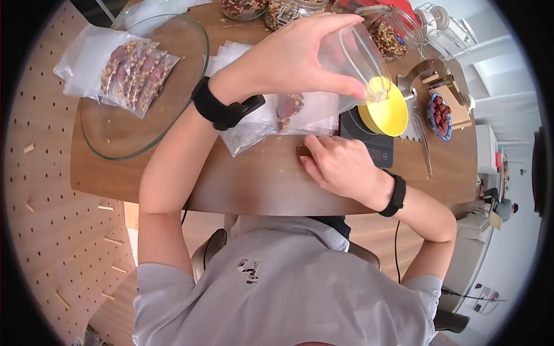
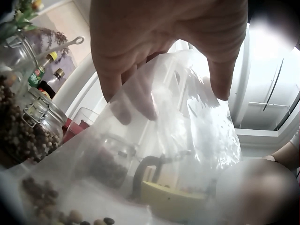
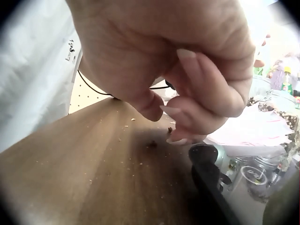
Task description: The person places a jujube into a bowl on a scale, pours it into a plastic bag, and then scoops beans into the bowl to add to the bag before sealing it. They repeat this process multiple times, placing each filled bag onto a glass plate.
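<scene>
My left hand [image 1: 306,55] is raised over the table, thumb and fingers spread around a clear plastic bag [image 2: 201,122] and gripping its upper part. In the left wrist view some fingers show through the film, and beans [image 2: 75,216] lie low in the bag. Beyond it, a yellow bowl [image 1: 395,118] sits over a black kitchen scale [image 1: 375,151]. My right hand [image 1: 346,164] is low at the table's front, fingers loosely curled. Its fingertips are close over the wood beside small brown crumbs [image 3: 151,144]; nothing shows held in it.
Filled bags [image 1: 138,75] lie on a glass plate [image 1: 98,151] at the left. Glass jars of beans [image 1: 294,11] stand along the back. At the right are metal tongs [image 1: 426,150] and a patterned bowl [image 1: 434,130] of red dates [image 1: 441,112]. A pegboard [image 1: 34,173] borders the left side.
</scene>
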A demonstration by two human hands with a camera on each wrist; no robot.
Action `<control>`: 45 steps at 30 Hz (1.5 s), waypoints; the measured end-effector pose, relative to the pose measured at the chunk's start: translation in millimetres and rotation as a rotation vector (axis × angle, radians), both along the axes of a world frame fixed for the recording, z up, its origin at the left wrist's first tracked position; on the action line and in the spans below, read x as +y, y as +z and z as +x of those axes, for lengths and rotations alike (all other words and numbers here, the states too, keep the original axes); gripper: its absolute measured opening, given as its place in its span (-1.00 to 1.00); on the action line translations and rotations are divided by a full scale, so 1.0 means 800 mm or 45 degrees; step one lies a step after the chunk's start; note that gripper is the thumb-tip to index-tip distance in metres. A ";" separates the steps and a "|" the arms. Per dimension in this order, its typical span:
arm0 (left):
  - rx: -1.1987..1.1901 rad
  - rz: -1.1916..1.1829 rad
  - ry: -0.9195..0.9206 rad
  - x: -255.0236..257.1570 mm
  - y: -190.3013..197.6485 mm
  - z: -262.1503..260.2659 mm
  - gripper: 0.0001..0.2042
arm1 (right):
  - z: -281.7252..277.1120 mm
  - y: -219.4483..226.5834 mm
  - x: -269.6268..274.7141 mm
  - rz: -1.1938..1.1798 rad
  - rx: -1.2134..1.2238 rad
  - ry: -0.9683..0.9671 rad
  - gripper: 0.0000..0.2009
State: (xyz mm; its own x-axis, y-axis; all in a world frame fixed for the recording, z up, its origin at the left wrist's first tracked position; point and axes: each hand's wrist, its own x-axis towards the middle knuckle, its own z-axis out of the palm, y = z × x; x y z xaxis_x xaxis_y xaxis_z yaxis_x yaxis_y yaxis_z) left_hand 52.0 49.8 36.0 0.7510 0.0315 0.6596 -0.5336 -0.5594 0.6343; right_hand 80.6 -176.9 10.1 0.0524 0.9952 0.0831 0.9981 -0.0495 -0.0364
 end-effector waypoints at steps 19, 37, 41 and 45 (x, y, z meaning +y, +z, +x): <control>0.214 -0.098 -0.110 0.001 0.015 -0.016 -0.05 | -0.002 0.090 -0.015 0.136 0.200 -0.037 -0.87; -0.014 -0.254 0.139 -0.014 0.033 -0.021 -0.08 | 0.070 0.154 0.011 0.498 0.595 -0.415 -0.63; -0.116 -0.443 0.181 -0.035 0.032 -0.021 -0.10 | 0.058 0.133 0.024 0.379 0.577 -0.366 -0.61; -0.199 -0.565 0.030 -0.040 0.033 -0.020 -0.07 | 0.064 0.119 0.022 0.405 0.761 -0.484 -0.74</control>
State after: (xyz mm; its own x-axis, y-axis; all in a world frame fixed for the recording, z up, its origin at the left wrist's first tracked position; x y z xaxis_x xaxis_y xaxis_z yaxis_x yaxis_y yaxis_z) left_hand 36.3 17.5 62.7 0.6396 0.3518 0.6835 -0.6322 -0.2650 0.7281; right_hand 131.8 -159.2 105.5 0.5115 0.8328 0.2118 0.7210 -0.2819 -0.6331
